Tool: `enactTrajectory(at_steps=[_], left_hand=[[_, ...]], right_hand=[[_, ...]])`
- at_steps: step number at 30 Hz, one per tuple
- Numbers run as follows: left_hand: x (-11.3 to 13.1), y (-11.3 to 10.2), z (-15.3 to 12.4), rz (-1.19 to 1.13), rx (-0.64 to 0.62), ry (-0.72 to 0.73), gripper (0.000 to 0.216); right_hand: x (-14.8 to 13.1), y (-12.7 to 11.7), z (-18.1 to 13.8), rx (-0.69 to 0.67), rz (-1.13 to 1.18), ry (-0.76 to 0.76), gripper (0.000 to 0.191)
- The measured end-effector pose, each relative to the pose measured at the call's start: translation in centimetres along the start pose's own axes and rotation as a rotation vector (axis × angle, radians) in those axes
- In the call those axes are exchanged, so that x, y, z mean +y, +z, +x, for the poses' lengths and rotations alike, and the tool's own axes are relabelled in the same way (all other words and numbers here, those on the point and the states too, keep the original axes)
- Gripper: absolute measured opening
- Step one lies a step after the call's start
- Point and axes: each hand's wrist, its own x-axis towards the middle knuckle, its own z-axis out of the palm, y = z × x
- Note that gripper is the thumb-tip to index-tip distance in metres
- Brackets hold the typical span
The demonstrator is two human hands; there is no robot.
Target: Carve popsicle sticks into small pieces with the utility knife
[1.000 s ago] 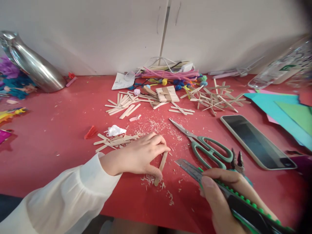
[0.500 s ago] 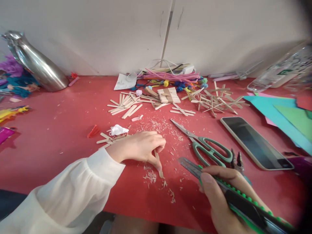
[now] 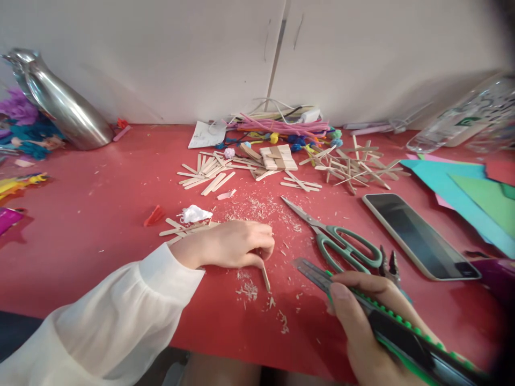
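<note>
Between the thumb and fingers of my left hand (image 3: 237, 244) is a short wooden craft stick (image 3: 266, 279), its lower end sloping toward the red tabletop. Pale wood shavings (image 3: 247, 291) lie beside and under it. My right hand (image 3: 362, 316) is wrapped round a black and green utility knife (image 3: 396, 335). The blade is out and points up and left, apart from the stick. Green-handled scissors (image 3: 348, 249) lie open beyond the knife. Dark-jawed pliers (image 3: 389, 265) are partly hidden behind my right hand.
Craft sticks (image 3: 209, 171) lie in loose piles toward the back, with pipe cleaners (image 3: 281, 126) behind. A phone (image 3: 420, 236) and coloured paper (image 3: 458, 182) are on the right, near a plastic bottle (image 3: 462, 115). A metal jug (image 3: 64, 102) stands back left. White crumpled material (image 3: 196, 214) sits by my left wrist.
My left thumb has drawn up along the craft stick, and more of the stick's lower end shows, turned more edge-on. My right hand and the knife have hardly moved.
</note>
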Motion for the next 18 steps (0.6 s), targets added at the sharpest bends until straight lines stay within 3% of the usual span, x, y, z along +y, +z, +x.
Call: enactTrajectory(at_steps=[5,13,18], left_hand=[[0.7,0.6,0.0,0.037,0.009,0.031,0.016],[1.1,-0.2,-0.9,0.119,-0.049,-0.001,0.017],[1.0,-0.3,-1.0,0.128,0.055,-0.078,0.022]], right_hand=[[0.1,-0.1,0.2,-0.05,-0.031,-0.047,0.031],[0.2,0.0,0.4,-0.083,-0.038,-0.083,0.029],[0.5,-0.3,0.4,-0.081,-0.078,-0.111,0.027]])
